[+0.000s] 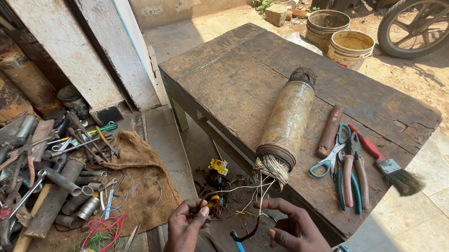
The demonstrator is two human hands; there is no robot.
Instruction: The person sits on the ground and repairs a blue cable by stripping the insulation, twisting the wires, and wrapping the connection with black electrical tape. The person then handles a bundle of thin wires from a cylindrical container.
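A sunlit dirt yard lies beyond a rough wooden table (242, 82) that stands on stone paving beside a whitewashed wall. On the table lies a long rusty metal cylinder (287, 120), its near end hanging just over the near edge with a bundle of thin wires (271, 169) spilling out of it. Just right of the cylinder lie a wooden handle (329, 131), blue-handled scissors (329, 157), pliers (352, 172) and a paintbrush (390, 165) with a red handle. On the ground at the near left, a heap of spanners, pipes and other tools (39, 171) covers a piece of sacking (143, 173). Far off stand two buckets (350, 47) and a motorcycle wheel (420, 22).

The left hand (189, 219) is pinched closed on the ends of a few fine wire strands that run up to the bundle. The right hand (297, 231) is half open, fingers curled, with a dark curved wire (248, 233) looped at its fingertips; whether it truly grips that wire I cannot tell.

The strands look thin and are drawn fairly taut, so a hard tug could likely snap them or pull them from the bundle. The cylinder is round and overhangs the edge, so pulling on the wires might roll or drag it off the table. Loose strands could also tangle with each other.
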